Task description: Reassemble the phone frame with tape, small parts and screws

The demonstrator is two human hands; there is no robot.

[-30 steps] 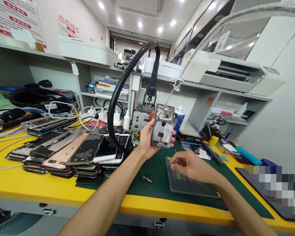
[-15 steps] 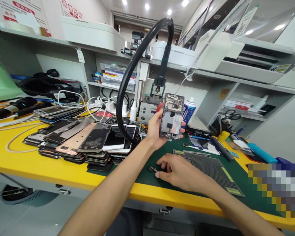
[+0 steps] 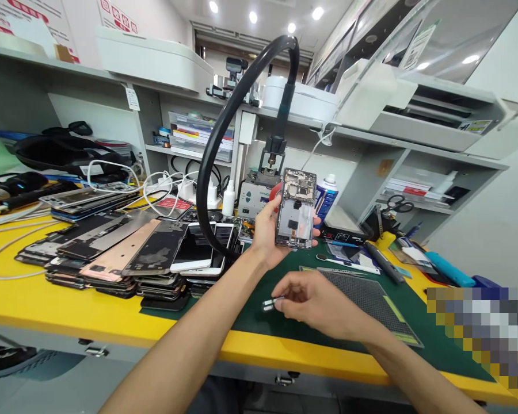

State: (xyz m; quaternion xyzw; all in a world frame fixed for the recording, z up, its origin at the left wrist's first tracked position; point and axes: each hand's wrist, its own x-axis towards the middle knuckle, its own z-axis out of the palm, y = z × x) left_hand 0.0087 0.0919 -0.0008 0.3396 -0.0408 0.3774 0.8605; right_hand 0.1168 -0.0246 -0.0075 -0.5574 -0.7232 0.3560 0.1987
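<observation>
My left hand (image 3: 266, 236) is wrapped round an opened phone (image 3: 296, 208) and holds it upright above the green mat (image 3: 259, 315). The phone's back is off, so a circuit board shows at its top and a bare grey bay below. My right hand (image 3: 313, 299) is lower and nearer the table's front edge. Its thumb and fingertips pinch a small phone part (image 3: 268, 305) with two pale patches, just over the mat. The exact kind of part is too small to tell.
Stacked phone screens and frames (image 3: 107, 253) fill the left side. A thick black hose (image 3: 209, 149) arches beside the phone to a holder on a grey machine (image 3: 254, 198). To the right lie a ribbed pad (image 3: 362, 305), a white brush (image 3: 349, 263) and a blue spray can (image 3: 327, 198).
My right hand has lifted and turned the small part, so pale patches now face me. My left hand keeps hold of the phone. The view has shifted slightly.
</observation>
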